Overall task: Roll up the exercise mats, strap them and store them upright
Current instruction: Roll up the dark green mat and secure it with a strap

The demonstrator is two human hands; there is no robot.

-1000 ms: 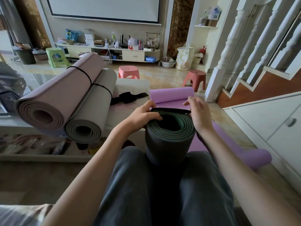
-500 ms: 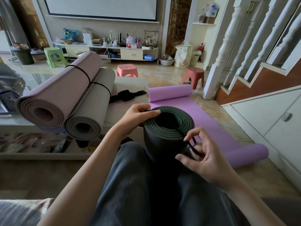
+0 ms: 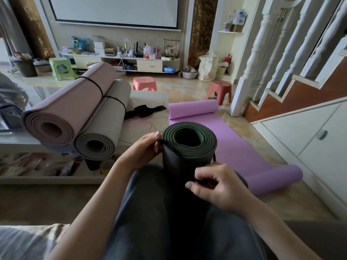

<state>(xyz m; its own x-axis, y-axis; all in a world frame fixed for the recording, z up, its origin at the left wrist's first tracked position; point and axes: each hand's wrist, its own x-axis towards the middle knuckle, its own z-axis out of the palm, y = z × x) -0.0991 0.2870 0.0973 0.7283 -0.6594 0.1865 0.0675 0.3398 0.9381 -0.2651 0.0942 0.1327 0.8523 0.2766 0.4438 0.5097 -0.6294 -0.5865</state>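
Standing upright between the person's knees, the rolled dark green mat [image 3: 188, 147] is steadied by the left hand [image 3: 142, 151], whose fingers [image 3: 157, 136] pinch the black strap [image 3: 214, 158] against the roll's upper left rim. The right hand [image 3: 216, 184] curls its fingers around the strap's lower run on the near side of the roll. On the worktop [image 3: 150, 107] to the left, near its front edge, lie a strapped pink mat [image 3: 69, 109] and a strapped grey mat [image 3: 105, 124] touching side by side, while a purple mat [image 3: 231, 145] lies half-unrolled on the floor just behind the green one.
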